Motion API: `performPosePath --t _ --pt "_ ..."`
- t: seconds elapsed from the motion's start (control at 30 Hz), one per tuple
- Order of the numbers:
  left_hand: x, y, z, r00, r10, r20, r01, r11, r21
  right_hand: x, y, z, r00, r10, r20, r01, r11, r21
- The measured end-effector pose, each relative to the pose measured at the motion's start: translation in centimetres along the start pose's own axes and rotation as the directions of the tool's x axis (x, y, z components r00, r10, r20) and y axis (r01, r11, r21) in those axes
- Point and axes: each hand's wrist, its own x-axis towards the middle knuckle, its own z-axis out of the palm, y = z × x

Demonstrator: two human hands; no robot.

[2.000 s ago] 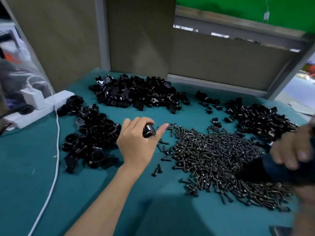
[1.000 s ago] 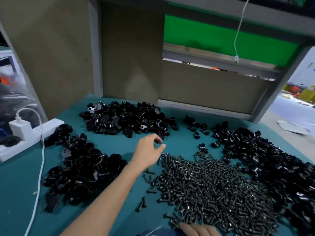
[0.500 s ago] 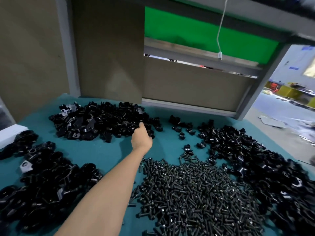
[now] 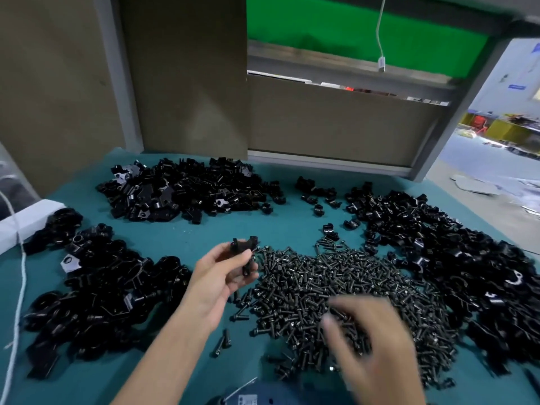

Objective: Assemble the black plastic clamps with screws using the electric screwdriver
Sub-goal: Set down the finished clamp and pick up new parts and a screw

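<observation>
My left hand (image 4: 217, 277) holds a black clamp piece (image 4: 245, 252) above the green mat, just left of the screw pile (image 4: 344, 296). My right hand (image 4: 371, 346) is blurred and hovers over the near part of the screws with fingers spread; I cannot see anything in it. A blue tool body, probably the electric screwdriver (image 4: 254, 397), lies at the bottom edge. Loose clamp parts lie in a far pile (image 4: 187, 190) and a right pile (image 4: 444, 249). At the left is a pile of larger black parts (image 4: 96, 290).
A white power strip (image 4: 27, 226) with a white cable (image 4: 17, 287) lies at the left edge. Brown partition panels (image 4: 187, 71) close the back of the bench. A white cord (image 4: 380, 30) hangs at upper right. A few stray screws (image 4: 223, 342) lie near my left forearm.
My left hand reached to the far pile and came back toward me holding a clamp piece. My right hand has come into view over the screws.
</observation>
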Motion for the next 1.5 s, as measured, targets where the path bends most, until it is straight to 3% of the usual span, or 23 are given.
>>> performPosePath --t 0.1,0.17,0.27,0.33,0.37,0.5,0.6,0.7,0.77,0.9,0.97,1.07,1.13,1.27,1.4,1.5 --pt "0.1 -0.4 -0.8 0.994 0.110 -0.021 -0.109 0.992 0.057 6.1 5.5 -0.5 0.988 0.157 0.004 -0.153 0.965 -0.212" --pt "0.4 -0.6 -1.2 0.994 0.111 0.004 -0.111 0.993 0.042 10.3 10.4 -0.3 0.951 0.308 0.008 -0.285 0.890 -0.356" --pt "0.6 -1.1 -1.6 0.997 0.070 0.037 -0.073 0.995 0.074 14.3 17.4 0.6 0.781 0.601 0.168 -0.446 0.726 -0.523" --pt "0.8 -1.1 -1.9 0.997 0.062 0.042 -0.067 0.992 0.110 15.1 19.9 1.4 0.682 0.669 0.297 -0.408 0.684 -0.605" --pt "0.8 -1.1 -2.1 0.997 0.064 0.044 -0.069 0.991 0.114 15.1 20.7 1.9 0.666 0.670 0.329 -0.380 0.683 -0.624" --pt "0.8 -1.2 -2.2 0.994 0.070 0.080 -0.081 0.987 0.142 14.5 22.2 3.3 0.769 0.606 0.202 -0.354 0.668 -0.655" --pt "0.7 -1.2 -2.2 0.993 0.073 0.094 -0.089 0.981 0.174 14.4 21.9 3.7 0.801 0.593 0.086 -0.489 0.730 -0.477" --pt "0.6 -1.1 -2.0 0.992 0.081 0.095 -0.098 0.977 0.189 14.7 21.2 3.7 0.790 0.607 0.089 -0.575 0.783 -0.237" --pt "0.4 -1.2 -1.9 0.992 0.078 0.103 -0.097 0.976 0.194 14.7 20.8 3.4 0.775 0.616 0.143 -0.593 0.786 -0.176" --pt "0.2 -1.2 -2.1 0.992 0.073 0.103 -0.093 0.974 0.206 14.3 20.6 2.8 0.640 0.734 0.227 -0.734 0.671 -0.099" --pt "0.2 -1.2 -2.2 0.993 0.077 0.090 -0.094 0.975 0.200 14.2 20.8 2.4 0.630 0.759 0.165 -0.740 0.651 -0.168" --pt "0.4 -1.5 -2.3 0.993 0.089 0.073 -0.102 0.977 0.188 14.4 21.0 1.9 0.696 0.718 -0.028 -0.693 0.660 -0.289" --pt "0.5 -1.6 -2.3 0.993 0.097 0.070 -0.109 0.978 0.179 15.1 21.1 2.0 0.725 0.685 -0.077 -0.670 0.674 -0.312" --pt "0.6 -2.0 -2.3 0.993 0.098 0.072 -0.110 0.978 0.176 17.6 22.5 3.5 0.765 0.644 0.031 -0.586 0.714 -0.382" --pt "0.9 -2.2 -2.4 0.992 0.089 0.094 -0.103 0.983 0.153 20.0 24.6 5.3 0.746 0.635 0.202 -0.476 0.720 -0.505" --pt "1.3 -2.4 -2.4 0.990 0.086 0.114 -0.103 0.982 0.159 21.3 25.6 5.8 0.721 0.645 0.253 -0.411 0.692 -0.594"
